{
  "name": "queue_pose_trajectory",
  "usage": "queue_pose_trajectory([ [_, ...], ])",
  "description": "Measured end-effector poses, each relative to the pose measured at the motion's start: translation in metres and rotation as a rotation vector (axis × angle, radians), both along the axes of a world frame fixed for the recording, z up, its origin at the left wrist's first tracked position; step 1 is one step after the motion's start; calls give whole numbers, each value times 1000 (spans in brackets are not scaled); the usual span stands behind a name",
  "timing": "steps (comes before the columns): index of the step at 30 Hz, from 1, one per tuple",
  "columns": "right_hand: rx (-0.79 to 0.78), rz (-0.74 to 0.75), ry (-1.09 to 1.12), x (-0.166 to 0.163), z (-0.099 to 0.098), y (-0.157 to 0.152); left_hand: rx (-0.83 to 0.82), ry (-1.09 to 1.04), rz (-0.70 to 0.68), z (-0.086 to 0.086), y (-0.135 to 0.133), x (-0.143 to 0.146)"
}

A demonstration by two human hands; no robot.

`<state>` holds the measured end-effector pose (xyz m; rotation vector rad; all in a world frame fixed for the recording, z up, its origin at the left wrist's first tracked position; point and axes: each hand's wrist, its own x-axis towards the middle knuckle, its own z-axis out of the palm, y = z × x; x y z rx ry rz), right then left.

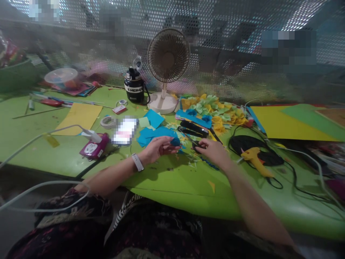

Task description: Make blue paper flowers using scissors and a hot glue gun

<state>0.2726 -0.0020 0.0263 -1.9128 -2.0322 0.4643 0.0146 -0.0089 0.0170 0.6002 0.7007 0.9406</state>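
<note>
My left hand pinches a small blue paper piece over the green table. My right hand is closed round the black handles of a pair of scissors, whose blades point up-left toward the blue piece. Blue paper scraps lie just behind my left hand. Small paper trimmings are scattered between the two hands. A white band sits on my left wrist.
A yellow glue gun with black cord lies right of my right hand. Folded yellow and green paper flowers, a black stapler, a desk fan, a black bottle, tape rolls, a pink power socket and coloured sheets surround the work spot.
</note>
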Motion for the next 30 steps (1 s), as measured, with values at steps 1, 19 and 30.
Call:
queue_pose_trajectory([
  [1,13,0,-2,0,-1,1,-1,-5,1,0,0,0],
  [19,98,-7,-168,4,-12,7,149,171,-29,-10,0,-1],
  [30,-69,-57,-51,8,-11,12,263,104,47,-13,-2,3],
])
